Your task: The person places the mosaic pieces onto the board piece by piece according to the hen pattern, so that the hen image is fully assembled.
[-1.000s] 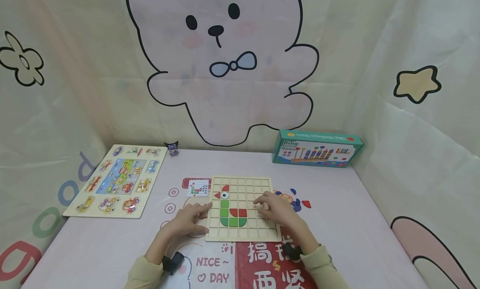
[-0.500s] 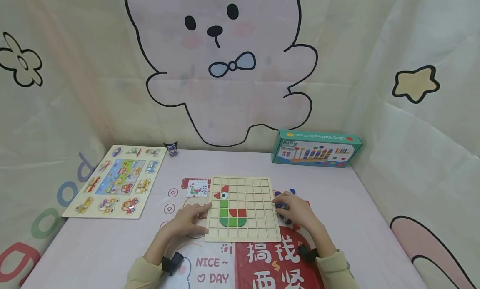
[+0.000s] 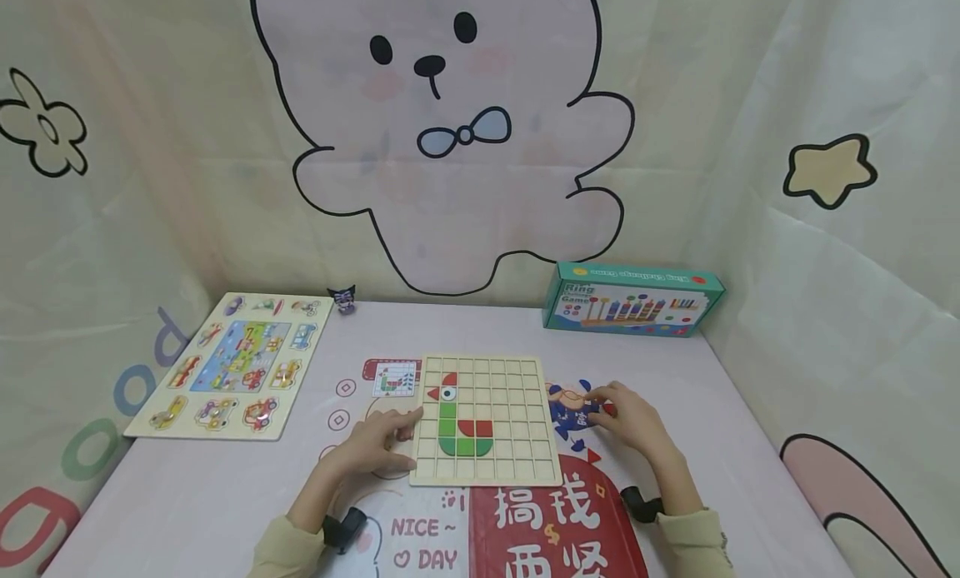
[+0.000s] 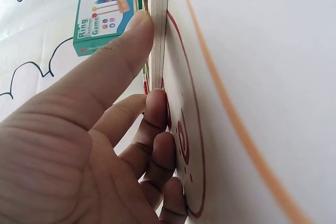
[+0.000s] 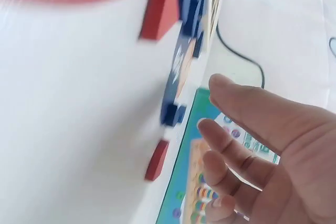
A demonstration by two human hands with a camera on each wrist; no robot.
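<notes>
A pale wooden grid board (image 3: 525,461) lies mid-table, with red and green pieces and an eye piece (image 3: 448,392) set in it as a bird-like figure. My left hand (image 3: 367,443) touches the board's left edge with thumb and forefinger spread apart; the left wrist view shows that thumb (image 4: 137,30) against the edge. To the right of the board hovers my right hand (image 3: 632,418), fingers loosely bent, holding nothing visible in the right wrist view. Below it lie loose blue pieces (image 5: 171,114) and red pieces (image 5: 157,160). Another red piece (image 3: 594,455) lies nearer me.
A small pattern card (image 3: 394,377) lies by the board's upper left corner. Farther left is a vehicle picture puzzle (image 3: 232,420). A small dark figurine (image 3: 344,298) and a green Ring Challenge Game box (image 3: 633,303) stand at the back. The mat (image 3: 555,524) is printed.
My right hand has moved from over the board to the right, out above the loose blue and red pieces. The left hand has stayed at the board's left edge.
</notes>
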